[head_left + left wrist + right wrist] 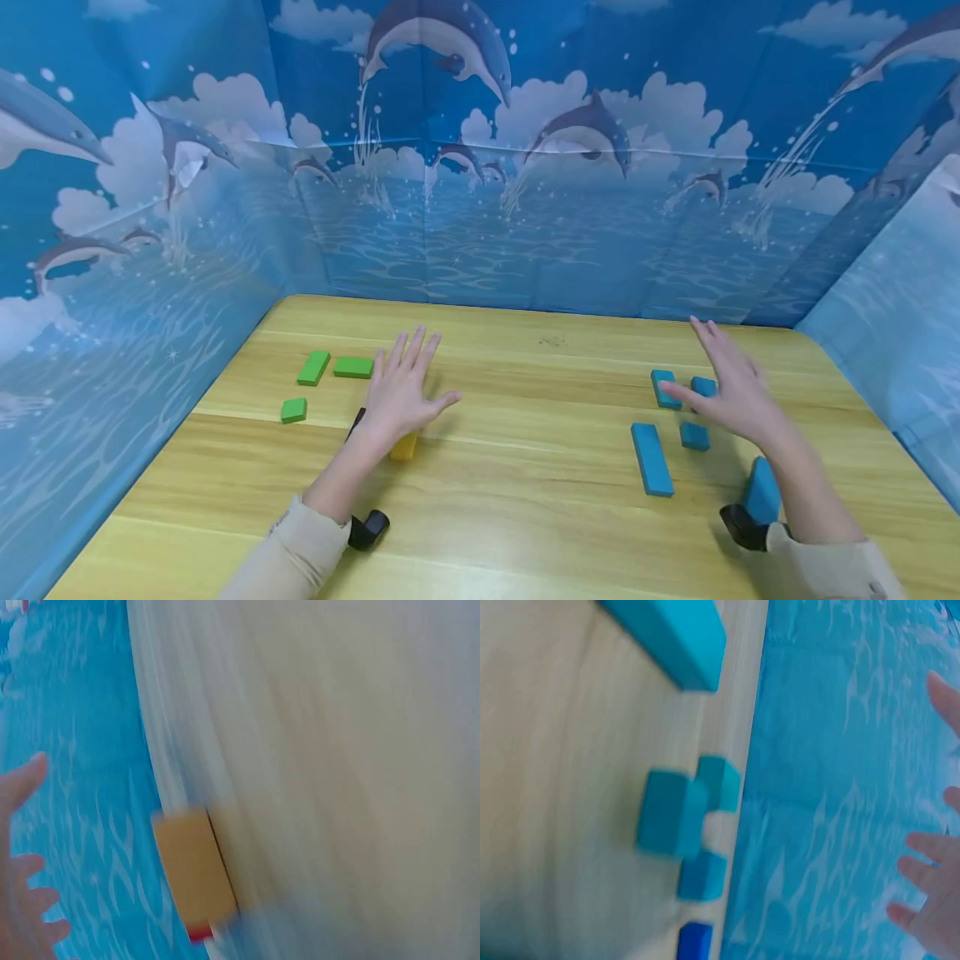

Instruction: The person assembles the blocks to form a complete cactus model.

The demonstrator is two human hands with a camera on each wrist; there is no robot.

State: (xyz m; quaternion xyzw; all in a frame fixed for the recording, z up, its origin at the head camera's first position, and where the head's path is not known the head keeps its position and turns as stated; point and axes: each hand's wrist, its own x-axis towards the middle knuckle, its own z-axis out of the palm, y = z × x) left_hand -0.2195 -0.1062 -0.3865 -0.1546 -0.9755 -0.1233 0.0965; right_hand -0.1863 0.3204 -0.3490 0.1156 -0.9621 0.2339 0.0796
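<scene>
My left hand (403, 390) is raised over the table with its fingers spread and nothing held. Partly hidden beneath it lies a yellow block (402, 447), which in the left wrist view is a blurred yellow-orange block (195, 866) with a bit of red at its end. Three green blocks (313, 368) lie to the left of that hand. On the other side my right hand (729, 387) hovers above several blue blocks (652, 459), fingers stretched out and holding nothing. One tall blue block (762, 492) is partly covered by the right forearm and wrist strap.
The wooden table (517, 400) has printed dolphin sheets (480, 225) behind it and along both sides. Each wrist carries a black camera mount (369, 531). Between the two hands lies a stretch of bare wood.
</scene>
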